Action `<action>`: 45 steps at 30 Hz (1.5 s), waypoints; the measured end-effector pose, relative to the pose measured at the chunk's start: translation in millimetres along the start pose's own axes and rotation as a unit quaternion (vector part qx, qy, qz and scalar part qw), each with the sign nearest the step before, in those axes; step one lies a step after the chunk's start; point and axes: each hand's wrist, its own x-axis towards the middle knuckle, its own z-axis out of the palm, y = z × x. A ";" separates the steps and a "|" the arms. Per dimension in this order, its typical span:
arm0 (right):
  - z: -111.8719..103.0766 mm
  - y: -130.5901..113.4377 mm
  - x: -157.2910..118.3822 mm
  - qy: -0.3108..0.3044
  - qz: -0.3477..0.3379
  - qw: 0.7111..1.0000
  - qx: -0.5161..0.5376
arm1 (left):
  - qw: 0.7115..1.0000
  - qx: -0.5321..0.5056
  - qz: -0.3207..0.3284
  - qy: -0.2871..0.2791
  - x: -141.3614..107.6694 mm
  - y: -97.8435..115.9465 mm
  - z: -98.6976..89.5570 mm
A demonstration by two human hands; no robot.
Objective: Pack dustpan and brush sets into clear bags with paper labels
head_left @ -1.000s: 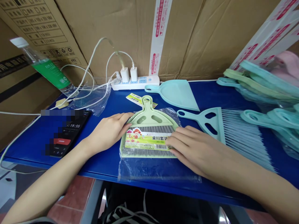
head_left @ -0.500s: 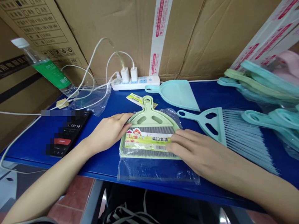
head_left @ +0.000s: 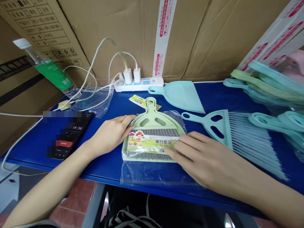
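Note:
A light green dustpan (head_left: 182, 126) lies flat in front of me with a matching grey-bristled brush (head_left: 153, 123) nested on it. Both are partly inside a clear plastic bag (head_left: 152, 172), and their handles poke out at the far end. A printed label card (head_left: 142, 142) with mushrooms lies across the bristles. My left hand (head_left: 111, 133) is closed on the dustpan's left edge, thumb on top. Over the right side, my right hand (head_left: 199, 155) has bent fingers pressed together on the bag, its thumb on the label. Its fingertips are partly hidden.
Behind lie another label card (head_left: 142, 102) and a blue dustpan (head_left: 180, 95); a blue brush (head_left: 216, 126) is on the right. Bagged sets (head_left: 273, 85) pile at far right. A power strip (head_left: 142, 85), cables, a bottle (head_left: 52, 74) and a phone (head_left: 73, 134) occupy the left and back.
My right hand has shifted slightly right off the dustpan's edge, and its thumb now reaches further left over the label. My left hand keeps its hold. The view has moved very slightly.

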 end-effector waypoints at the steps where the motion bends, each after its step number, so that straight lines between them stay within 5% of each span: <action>1: 0.7 -0.3 -0.2 -0.002 0.001 1.000 0.000 | 1.000 0.000 0.001 0.001 -0.1 -0.2 0.1; 34: -4.9 2.7 2.7 -0.006 0.001 1.000 -0.027 | 1.000 0.001 -0.012 -0.012 -0.3 1.0 -1.4; 40: -7.2 1.2 1.9 0.007 -0.007 1.000 -0.025 | 0.998 0.012 -0.015 0.053 -1.8 4.1 -6.1; 43: -9.3 1.1 1.7 0.007 -0.006 1.000 -0.014 | 0.996 -0.025 0.036 0.079 -3.8 9.4 -14.9; 45: -10.5 1.3 2.3 0.010 -0.004 1.000 0.001 | 0.989 -0.082 0.117 0.045 -5.3 14.2 -19.5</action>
